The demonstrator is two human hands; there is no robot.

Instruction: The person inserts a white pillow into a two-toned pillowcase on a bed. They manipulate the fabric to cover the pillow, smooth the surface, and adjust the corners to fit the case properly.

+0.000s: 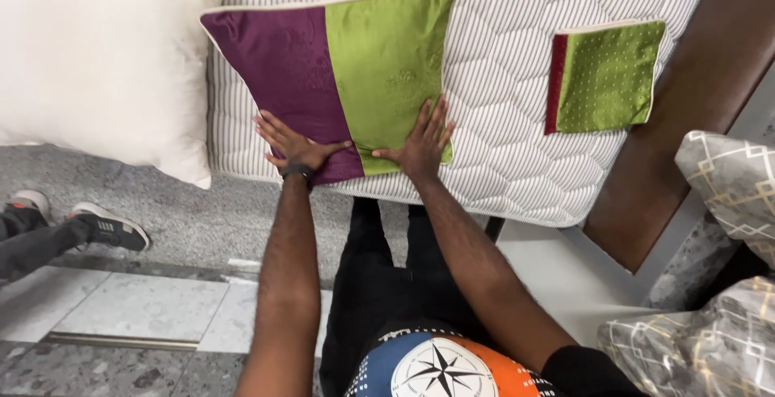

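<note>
Both arms outstretched, left hand (292,148) and right hand (423,141) flat, fingers spread, gripping nothing, on purple-green cushion (339,74)

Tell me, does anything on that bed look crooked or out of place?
Nothing damaged or spilled. The purple and green cushion lies slightly askew under both flat hands, and the small green cover sits tilted near the mattress edge.

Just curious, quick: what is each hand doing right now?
Left hand: open, fingers spread, flat on the purple part of the cushion.
Right hand: open, fingers spread, flat on its green part.
</note>
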